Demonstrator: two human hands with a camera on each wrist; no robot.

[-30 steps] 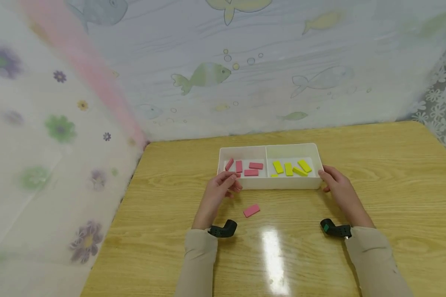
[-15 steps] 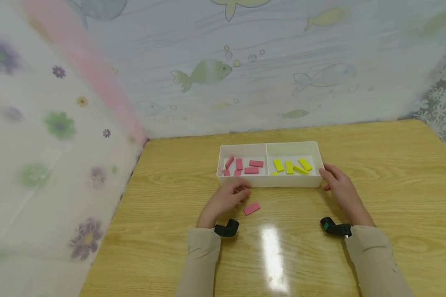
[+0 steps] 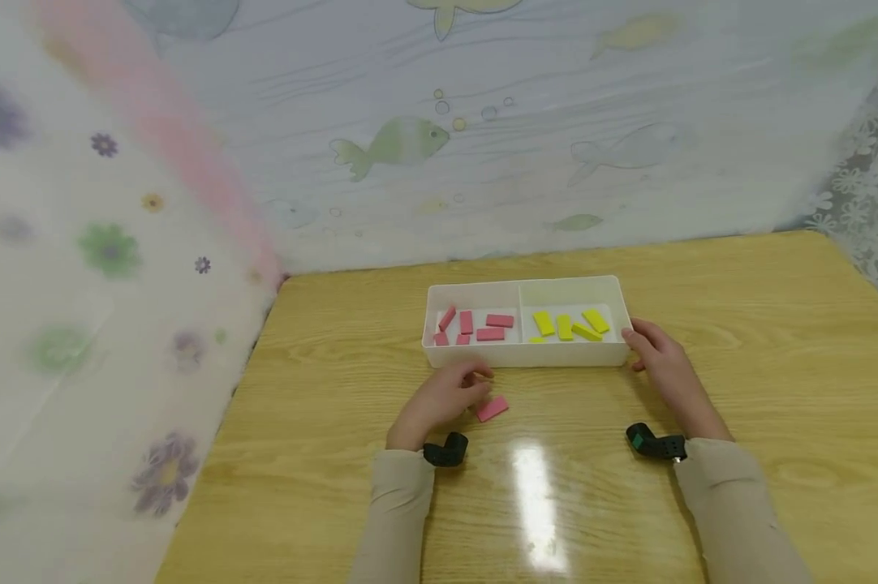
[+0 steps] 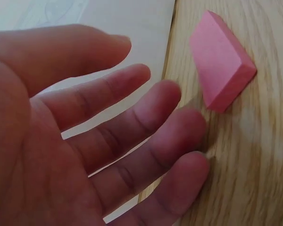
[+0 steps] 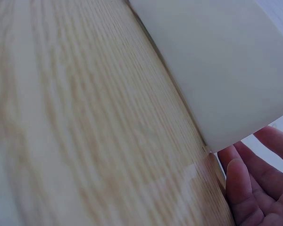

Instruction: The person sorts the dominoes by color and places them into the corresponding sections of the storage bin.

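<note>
A white two-compartment box (image 3: 534,355) stands on the table. Its left compartment has several pink blocks (image 3: 490,334), its right one several yellow blocks (image 3: 564,327). A single flat pink block (image 3: 493,409) lies on the wood in front of the box. My left hand (image 3: 442,396) is just left of this block, fingers spread and slightly bent; the left wrist view shows a gap between the fingertips and the pink block (image 4: 220,63). At the box's right end, my right hand (image 3: 665,365) rests its thumb and fingers against the front corner; the right wrist view shows the fingers (image 5: 238,176) beside that corner.
The wooden table (image 3: 322,357) reaches back to a wall cloth (image 3: 497,186) printed with fish. A flowered cloth (image 3: 147,324) borders it on the left. Black wrist cameras (image 3: 446,450) sit on both wrists. Light glares off the table in front.
My left hand has left the pink compartment and come down towards the loose pink block. Two pink blocks near the compartment's front now show fully. My right hand stays at the box's end.
</note>
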